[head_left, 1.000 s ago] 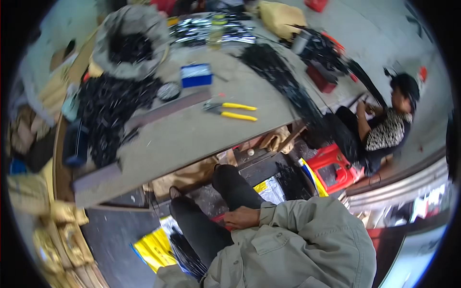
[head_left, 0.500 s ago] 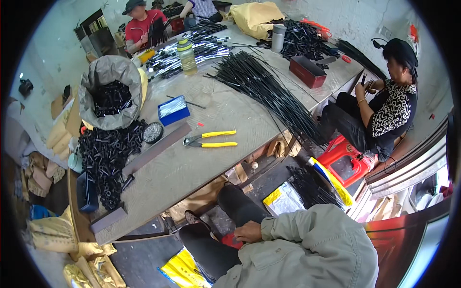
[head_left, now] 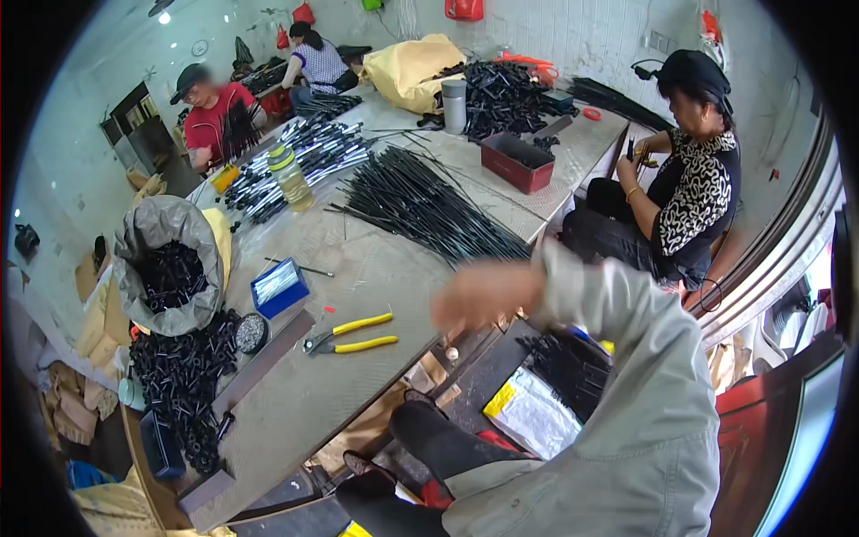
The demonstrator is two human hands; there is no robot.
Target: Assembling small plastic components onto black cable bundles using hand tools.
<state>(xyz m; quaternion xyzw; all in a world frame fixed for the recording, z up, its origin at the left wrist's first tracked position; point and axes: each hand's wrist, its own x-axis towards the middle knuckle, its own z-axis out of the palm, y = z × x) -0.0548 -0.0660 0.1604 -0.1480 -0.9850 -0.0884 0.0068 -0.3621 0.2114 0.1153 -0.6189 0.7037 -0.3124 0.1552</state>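
My right hand (head_left: 488,297), smeared by motion, is over the near edge of the table, its grey-green sleeve reaching in from the lower right. Whether it holds anything cannot be made out. To its left lie cutting pliers with yellow handles (head_left: 362,332), apart from the hand. Just beyond the hand spreads a bundle of long thin black rods (head_left: 429,206), its near end partly behind my wrist. A blue box of pale thin pieces (head_left: 279,286) and a small round dish of metal bits (head_left: 252,331) stand left of the pliers. My left hand is out of view.
A heap of black parts (head_left: 183,376) lies at the left, below a grey-lined sack (head_left: 210,259). A bottle (head_left: 291,179), grey tumbler (head_left: 454,106) and dark red box (head_left: 517,163) stand farther back. One co-worker (head_left: 693,170) sits at the right; others sit at the far left.
My right hand has risen from my lap and moved up and right to the table edge. The view has shifted, showing more of the far room; the pliers lie in place.
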